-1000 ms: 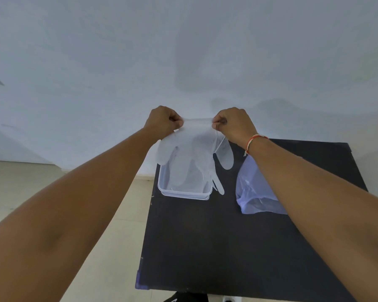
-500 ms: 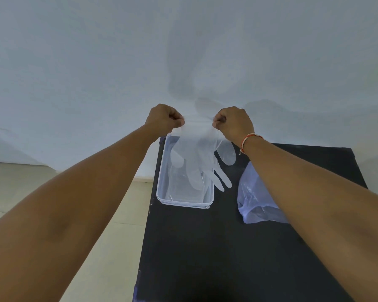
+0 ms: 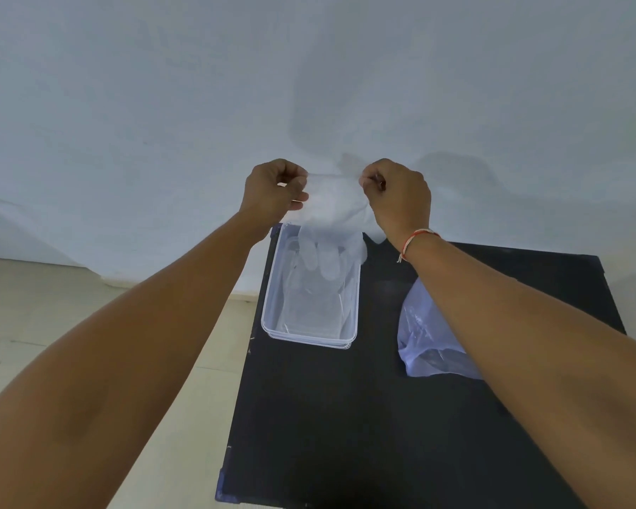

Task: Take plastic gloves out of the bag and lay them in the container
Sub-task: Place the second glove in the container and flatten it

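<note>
A clear plastic glove (image 3: 331,214) is pinched at its cuff between the closed left hand (image 3: 274,189) and right hand (image 3: 397,194), its fingers dangling into the clear container (image 3: 311,337). The container is set at the black bench's (image 3: 346,416) left edge, the bag (image 3: 425,336) well apart to its right. No writing can be read.

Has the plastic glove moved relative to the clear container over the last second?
Yes. The plastic glove, held by the left hand and right hand, has gone toward the container's far end, its fingers now hanging inside rather than past the near rim.
</note>
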